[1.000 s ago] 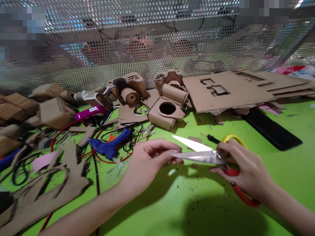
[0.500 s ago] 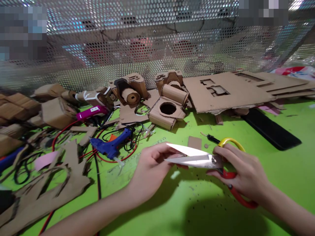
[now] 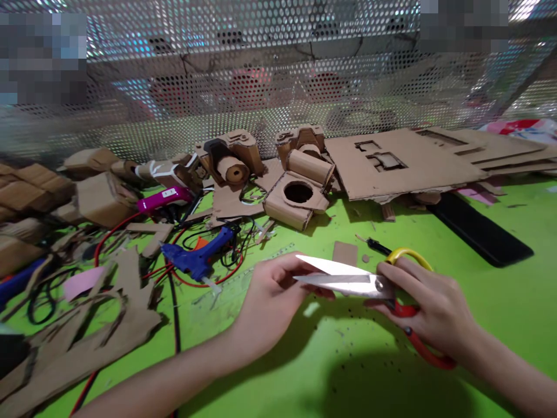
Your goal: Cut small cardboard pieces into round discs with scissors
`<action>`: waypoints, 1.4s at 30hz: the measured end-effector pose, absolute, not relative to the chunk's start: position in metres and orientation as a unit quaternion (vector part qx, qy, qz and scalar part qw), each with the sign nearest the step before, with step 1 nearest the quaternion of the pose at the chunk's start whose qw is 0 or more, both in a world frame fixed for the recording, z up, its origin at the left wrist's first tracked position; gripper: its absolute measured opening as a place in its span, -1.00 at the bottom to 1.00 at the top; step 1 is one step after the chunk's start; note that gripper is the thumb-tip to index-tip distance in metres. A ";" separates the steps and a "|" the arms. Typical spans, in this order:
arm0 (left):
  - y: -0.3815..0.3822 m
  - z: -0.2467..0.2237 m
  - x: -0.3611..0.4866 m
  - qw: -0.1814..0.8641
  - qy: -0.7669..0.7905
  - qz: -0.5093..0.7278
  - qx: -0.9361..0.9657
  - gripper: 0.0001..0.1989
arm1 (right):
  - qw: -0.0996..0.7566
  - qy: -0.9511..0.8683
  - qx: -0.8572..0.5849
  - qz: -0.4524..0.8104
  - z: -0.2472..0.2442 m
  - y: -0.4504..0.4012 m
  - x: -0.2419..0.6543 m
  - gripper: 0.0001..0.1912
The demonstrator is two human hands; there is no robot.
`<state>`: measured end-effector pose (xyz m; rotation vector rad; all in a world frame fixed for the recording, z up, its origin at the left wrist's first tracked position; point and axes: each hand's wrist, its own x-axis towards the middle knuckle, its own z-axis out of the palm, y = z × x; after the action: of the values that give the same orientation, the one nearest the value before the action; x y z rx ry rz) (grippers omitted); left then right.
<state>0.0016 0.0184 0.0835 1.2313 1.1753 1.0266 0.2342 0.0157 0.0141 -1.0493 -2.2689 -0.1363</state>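
My right hand point(image 3: 429, 302) grips a pair of scissors point(image 3: 348, 280) by its yellow and red handles. The blades are slightly parted and point left. At their tips is my left hand point(image 3: 276, 296), its fingers curled and closed behind the blades; what they pinch, if anything, is hidden. Beyond the scissors a small square of cardboard point(image 3: 345, 253) lies on the green table point(image 3: 313, 371), beside a tiny cardboard disc point(image 3: 365, 258) and a thin black tool point(image 3: 378, 246). Dark specks dot the table below the blades.
A blue glue gun point(image 3: 198, 252) and a magenta tool point(image 3: 164, 199) lie left among cables. Cardboard cameras point(image 3: 235, 159) and a cardboard body with a round hole point(image 3: 278, 203) stand behind. Cardboard sheets point(image 3: 418, 168) and a black slab point(image 3: 483, 232) are right, perforated metal point(image 3: 278, 75) at the back.
Almost nothing differs. The view has shifted very slightly, and both hands and the scissors keep nearly the same pose, blades still parted.
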 end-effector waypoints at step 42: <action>0.031 0.093 -0.010 0.530 0.523 0.436 0.505 -0.96 | 0.345 -0.833 -0.431 -0.021 0.034 0.027 0.239 -0.68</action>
<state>-0.0098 0.0306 0.0929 1.2057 1.2472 1.0417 0.2388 0.0273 0.0341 -1.1191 -2.1634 -0.0535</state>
